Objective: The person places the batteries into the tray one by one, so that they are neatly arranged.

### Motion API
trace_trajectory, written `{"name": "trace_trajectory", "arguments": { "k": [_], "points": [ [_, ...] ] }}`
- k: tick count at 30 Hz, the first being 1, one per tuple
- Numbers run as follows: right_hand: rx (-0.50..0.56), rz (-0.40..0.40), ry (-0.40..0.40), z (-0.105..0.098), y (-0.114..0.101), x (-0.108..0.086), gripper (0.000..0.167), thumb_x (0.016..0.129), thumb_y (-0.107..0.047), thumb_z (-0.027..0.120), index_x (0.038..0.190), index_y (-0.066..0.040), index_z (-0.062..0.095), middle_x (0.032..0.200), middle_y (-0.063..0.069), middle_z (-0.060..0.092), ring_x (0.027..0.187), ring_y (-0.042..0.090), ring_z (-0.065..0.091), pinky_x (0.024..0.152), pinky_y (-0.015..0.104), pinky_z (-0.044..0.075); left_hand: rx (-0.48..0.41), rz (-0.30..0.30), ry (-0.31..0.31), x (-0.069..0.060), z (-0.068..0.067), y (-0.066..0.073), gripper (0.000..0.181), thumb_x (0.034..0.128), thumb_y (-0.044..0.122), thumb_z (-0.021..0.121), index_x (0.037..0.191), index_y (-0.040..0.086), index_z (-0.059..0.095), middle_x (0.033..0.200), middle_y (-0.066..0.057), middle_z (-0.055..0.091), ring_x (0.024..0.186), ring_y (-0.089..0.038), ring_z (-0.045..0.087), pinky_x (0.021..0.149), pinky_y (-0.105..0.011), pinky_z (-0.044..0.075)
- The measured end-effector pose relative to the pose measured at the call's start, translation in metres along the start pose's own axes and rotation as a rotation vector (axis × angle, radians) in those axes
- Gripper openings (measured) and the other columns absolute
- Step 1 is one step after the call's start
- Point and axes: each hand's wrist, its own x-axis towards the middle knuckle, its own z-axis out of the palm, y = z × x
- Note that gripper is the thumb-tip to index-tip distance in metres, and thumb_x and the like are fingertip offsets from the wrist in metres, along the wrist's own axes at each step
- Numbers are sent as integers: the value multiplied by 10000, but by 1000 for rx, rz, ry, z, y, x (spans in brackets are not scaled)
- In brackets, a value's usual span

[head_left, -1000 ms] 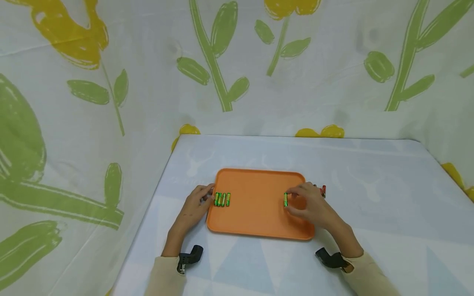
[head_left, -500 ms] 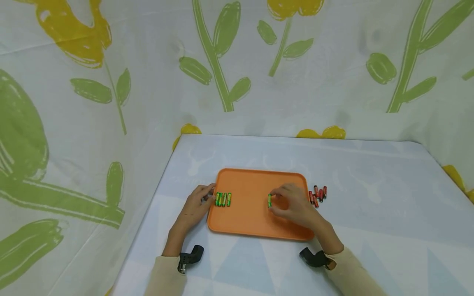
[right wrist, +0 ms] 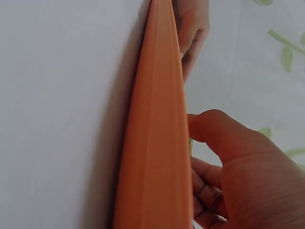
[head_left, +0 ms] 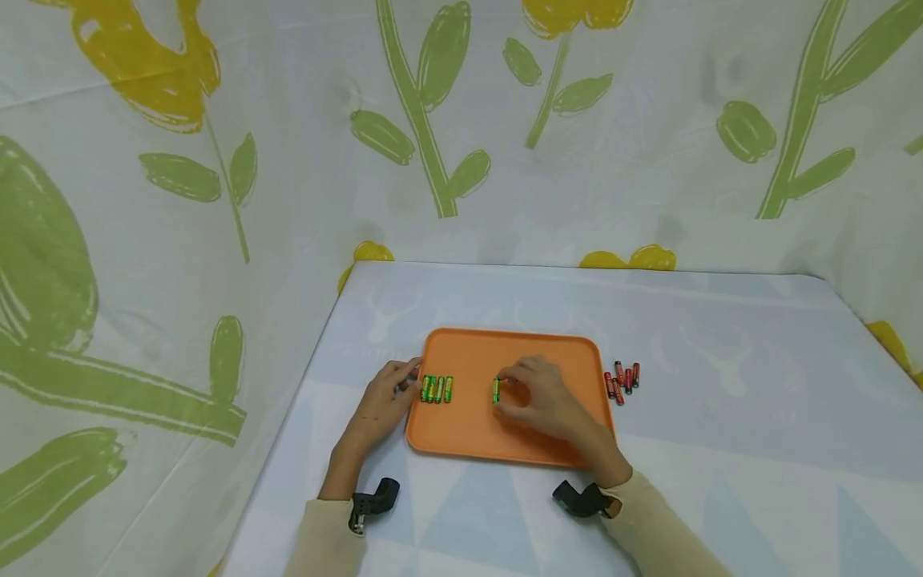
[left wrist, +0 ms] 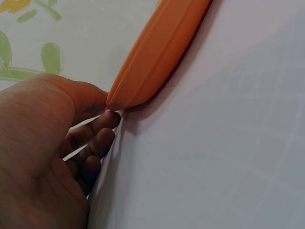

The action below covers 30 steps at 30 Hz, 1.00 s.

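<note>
An orange tray (head_left: 469,433) lies on the table. Its left edge is pinched by the left hand (head_left: 376,409), thumb over the rim and fingers at the side, as the left wrist view (left wrist: 52,138) also shows. Several green batteries (head_left: 439,389) stand side by side in a row inside the tray near that hand. Over the tray's middle the right hand (head_left: 544,401) pinches one green battery (head_left: 496,390) by its two ends between thumb and finger. In the right wrist view the tray wall (right wrist: 152,143) hides most of this battery, beside the right hand (right wrist: 248,167).
Several red batteries (head_left: 618,391) lie loosely grouped on the table just right of the tray. A pale patterned cloth covers the table (head_left: 721,361), and flower-printed fabric (head_left: 288,120) hangs behind and to the left.
The right hand has moved left across the tray with the green battery, uncovering the red batteries at the right. The left hand stays at the tray's left edge.
</note>
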Motion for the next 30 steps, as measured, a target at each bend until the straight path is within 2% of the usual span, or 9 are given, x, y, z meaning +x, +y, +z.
{"name": "trace_trajectory", "arguments": {
  "k": [14, 23, 30],
  "points": [
    [-2, -25, -20, 24, -6, 18, 382, 835, -346, 811, 1132, -132, 704, 999, -44, 571, 997, 164, 463, 848, 411, 332, 3, 35, 10, -1, 1, -3, 449, 1022, 187, 594, 1452, 71, 533, 1184, -35, 581, 960, -165, 518, 794, -363, 429],
    [30, -41, -1, 32, -13, 27, 349, 829, -311, 817, 1088, -108, 701, 905, -35, 515, 915, 167, 427, 801, 399, 305, 4, 30, 0, 0, 1, -1, 451, 1023, 176, 596, 1458, 78, 527, 1194, -43, 583, 969, -169, 522, 805, -372, 429],
    [33, -39, -25, 36, -18, 34, 380, 832, -328, 823, 1109, -98, 701, 921, -26, 521, 917, 176, 428, 800, 395, 299, 11, 23, -5, 1, 0, 0, 450, 1023, 161, 594, 1460, 78, 523, 1196, -54, 581, 980, -177, 523, 816, -385, 426]
  ]
}}
